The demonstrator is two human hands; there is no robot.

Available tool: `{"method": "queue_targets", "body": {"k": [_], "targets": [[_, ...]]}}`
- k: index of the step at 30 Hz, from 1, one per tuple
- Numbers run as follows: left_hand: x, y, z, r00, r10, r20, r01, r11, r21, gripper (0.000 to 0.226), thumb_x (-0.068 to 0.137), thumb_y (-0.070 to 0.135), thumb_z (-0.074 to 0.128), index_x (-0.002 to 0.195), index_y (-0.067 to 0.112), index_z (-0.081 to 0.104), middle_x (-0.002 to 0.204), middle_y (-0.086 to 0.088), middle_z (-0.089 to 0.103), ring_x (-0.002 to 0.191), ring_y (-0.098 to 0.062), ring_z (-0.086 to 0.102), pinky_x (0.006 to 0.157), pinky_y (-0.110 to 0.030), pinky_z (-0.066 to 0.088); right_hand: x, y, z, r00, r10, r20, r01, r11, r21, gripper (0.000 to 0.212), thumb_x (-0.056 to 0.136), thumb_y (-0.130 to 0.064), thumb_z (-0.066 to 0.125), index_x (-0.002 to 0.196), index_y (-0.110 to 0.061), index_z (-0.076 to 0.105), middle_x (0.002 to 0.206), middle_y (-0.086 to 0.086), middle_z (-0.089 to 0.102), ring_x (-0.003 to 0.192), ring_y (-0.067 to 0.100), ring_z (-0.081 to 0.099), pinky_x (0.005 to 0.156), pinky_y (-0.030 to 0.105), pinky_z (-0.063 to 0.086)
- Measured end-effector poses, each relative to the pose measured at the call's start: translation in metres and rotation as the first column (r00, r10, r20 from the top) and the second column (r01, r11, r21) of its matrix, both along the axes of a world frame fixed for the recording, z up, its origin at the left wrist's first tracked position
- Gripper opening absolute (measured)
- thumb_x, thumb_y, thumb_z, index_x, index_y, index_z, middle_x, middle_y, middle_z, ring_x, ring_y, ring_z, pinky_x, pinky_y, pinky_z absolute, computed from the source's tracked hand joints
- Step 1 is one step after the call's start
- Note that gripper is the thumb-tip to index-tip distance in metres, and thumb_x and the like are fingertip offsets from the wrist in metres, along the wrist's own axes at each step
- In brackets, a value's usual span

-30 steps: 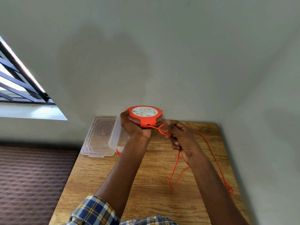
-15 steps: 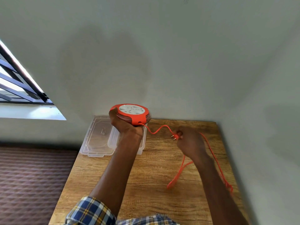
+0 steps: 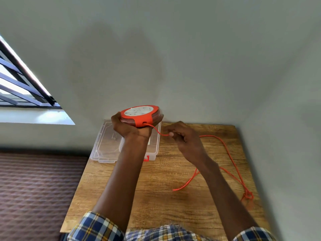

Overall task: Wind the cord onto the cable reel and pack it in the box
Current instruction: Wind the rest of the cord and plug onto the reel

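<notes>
left hand [image 3: 132,127] grips the reel [image 3: 142,115] by its near-left rim, fingers curled round the edge, holding it in the air above the box [image 3: 157,145]. socket face is up, slightly tilted. right hand [image 3: 184,138] pinches the cord [image 3: 231,159] just beside the reel's outlet slot — thumb and forefinger closed on it, other fingers curled.

cord status: a short run spans from slot to the right hand; the rest lies loose on the table [image 3: 165,197], looping out to the right edge with what looks like a knot or tangle near the front-right. one loose bend lies mid-table. plug isn't visible here.

box is open, clear plastic, at the table's back-left; its lid [image 3: 106,143] lies flat just beside it on the left.

judgement: winding is mid-way, plenty of slack left. to do it well, the right hand should feed with light, even tension close to the slot so turns lay flat — not jerk. the tangle probably needs shaking out before it reaches the slot, or it'll jam. keep the reel level and clear of the box wall while turning. packing comes after.
</notes>
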State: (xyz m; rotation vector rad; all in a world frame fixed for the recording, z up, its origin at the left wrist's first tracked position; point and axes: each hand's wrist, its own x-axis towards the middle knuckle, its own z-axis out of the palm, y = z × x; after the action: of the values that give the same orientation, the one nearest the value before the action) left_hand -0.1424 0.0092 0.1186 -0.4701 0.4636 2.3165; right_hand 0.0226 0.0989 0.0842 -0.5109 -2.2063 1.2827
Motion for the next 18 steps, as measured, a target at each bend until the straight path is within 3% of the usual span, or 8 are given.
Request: {"method": "queue_targets", "body": {"k": [4,7,10,12,13,14,16,18], "targets": [[-0.007,-0.018,0.002,0.998,0.041,0.038,-0.043,0.996,0.08,0.064,0.09,0.048,0.048,0.134,0.002,0.058,0.138,-0.041,0.055,0.125,-0.071,0.049,0.101,-0.091,0.029,0.024,0.016,-0.008,1.0,0.008,0.03,0.002,0.949,-0.314,0.003,0.085,-0.025,0.083,0.085,-0.026,0.08,0.063,0.002,0.064,0.051,0.009,0.051,0.053,0.025,0.041],[-0.009,-0.028,0.001,0.997,0.07,0.011,-0.071,0.994,0.088,0.062,0.091,0.049,0.048,0.131,0.003,0.058,0.138,-0.038,0.057,0.125,-0.067,0.052,0.098,-0.091,0.034,0.048,0.035,-0.009,0.995,-0.096,-0.013,0.078,0.876,-0.476,0.024,0.073,-0.042,0.088,0.072,-0.021,0.077,0.061,0.009,0.055,0.044,0.005,0.033,0.047,0.022,0.027],[0.0,-0.031,0.002,0.998,0.064,-0.019,-0.063,0.998,0.018,0.064,0.09,0.051,0.05,0.137,0.008,0.062,0.137,-0.031,0.063,0.121,-0.06,0.058,0.091,-0.089,0.041,0.056,0.042,0.004,0.993,-0.105,-0.056,0.051,0.802,-0.595,0.032,0.08,-0.045,0.079,0.071,-0.014,0.075,0.05,0.003,0.048,0.041,0.006,0.032,0.042,0.021,0.025],[0.007,-0.032,0.001,0.998,0.05,-0.023,-0.05,0.999,0.014,0.065,0.09,0.051,0.05,0.138,0.009,0.063,0.134,-0.031,0.066,0.119,-0.059,0.06,0.089,-0.087,0.045,0.053,0.047,0.019,0.989,-0.14,0.055,0.149,0.855,-0.496,0.04,0.082,-0.049,0.076,0.063,-0.015,0.071,0.046,-0.003,0.049,0.038,0.005,0.033,0.041,0.019,0.024],[0.009,-0.032,0.002,0.998,0.051,-0.024,-0.051,0.999,0.018,0.064,0.09,0.051,0.051,0.136,0.009,0.064,0.13,-0.031,0.069,0.117,-0.058,0.062,0.084,-0.085,0.049,0.053,0.054,0.028,0.974,-0.153,0.165,0.203,0.913,-0.353,0.046,0.085,-0.054,0.073,0.06,-0.015,0.069,0.045,-0.007,0.05,0.039,0.005,0.034,0.042,0.02,0.027],[0.01,-0.033,0.002,0.998,0.056,-0.03,-0.055,0.998,0.022,0.061,0.09,0.051,0.051,0.132,0.009,0.066,0.125,-0.031,0.072,0.114,-0.057,0.064,0.08,-0.083,0.051,0.054,0.062,0.038,0.935,-0.165,0.314,0.217,0.966,-0.14,0.053,0.086,-0.063,0.068,0.06,-0.016,0.068,0.043,-0.009,0.051,0.04,0.004,0.039,0.045,0.021,0.032],[0.009,-0.033,0.002,0.996,0.066,-0.057,-0.063,0.997,0.041,0.06,0.091,0.051,0.051,0.13,0.009,0.068,0.126,-0.03,0.072,0.116,-0.057,0.065,0.085,-0.086,0.048,0.061,0.077,0.063,0.784,-0.27,0.559,0.135,0.953,0.271,0.056,0.075,-0.082,0.061,0.066,-0.028,0.074,0.049,-0.012,0.06,0.051,0.004,0.055,0.057,0.027,0.045],[0.007,-0.033,0.002,0.994,0.068,-0.089,-0.063,0.997,0.055,0.061,0.091,0.051,0.051,0.134,0.01,0.067,0.135,-0.029,0.069,0.123,-0.056,0.062,0.096,-0.087,0.041,0.066,0.088,0.084,0.837,-0.316,0.448,0.188,0.933,0.306,0.04,0.068,-0.079,0.068,0.075,-0.041,0.077,0.061,-0.015,0.067,0.06,0.0,0.061,0.063,0.029,0.048]]}}
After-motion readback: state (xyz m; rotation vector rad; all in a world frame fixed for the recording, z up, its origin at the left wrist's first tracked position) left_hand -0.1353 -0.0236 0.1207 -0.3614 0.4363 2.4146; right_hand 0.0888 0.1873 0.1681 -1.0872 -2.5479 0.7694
